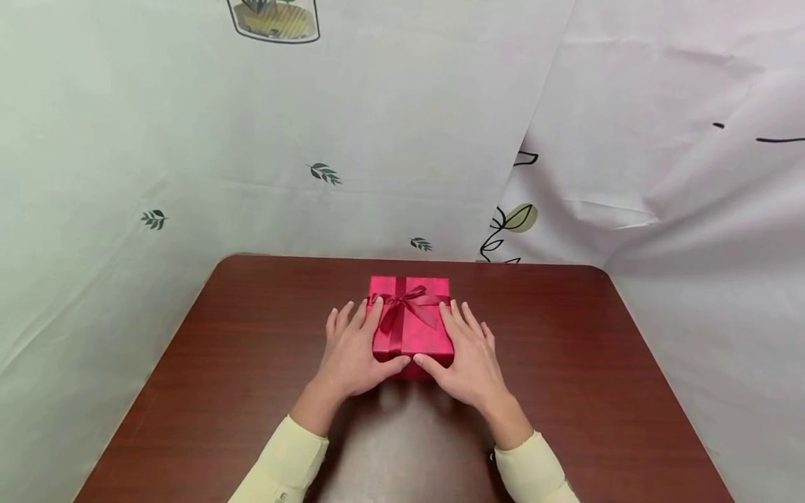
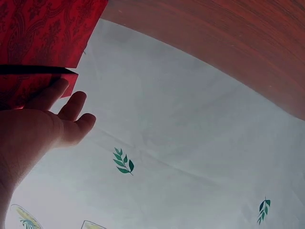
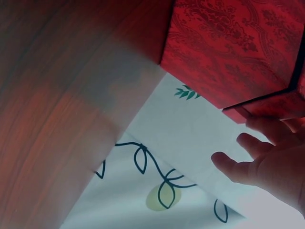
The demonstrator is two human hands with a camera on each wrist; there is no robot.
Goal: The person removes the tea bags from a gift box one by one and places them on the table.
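A red gift box (image 1: 423,342) with a dark red ribbon and bow (image 1: 411,300) stands on the table in front of me. My left hand (image 1: 350,353) holds the left side of its lid (image 2: 21,88), thumb along the near edge and the outer fingers spread off it. Mirroring it, my right hand (image 1: 472,360) holds the lid's right side, its thumb tip close to the left one. Both wrist views show the patterned box body (image 3: 233,47) and a dark line where lid and body meet. The right fingertips (image 3: 259,126) lie at the lid's rim.
The brown wooden table (image 1: 264,335) has rounded far corners and reaches out on both sides of the box. Behind it hangs a pale cloth (image 1: 220,140) printed with leaves, loosely folded at the right.
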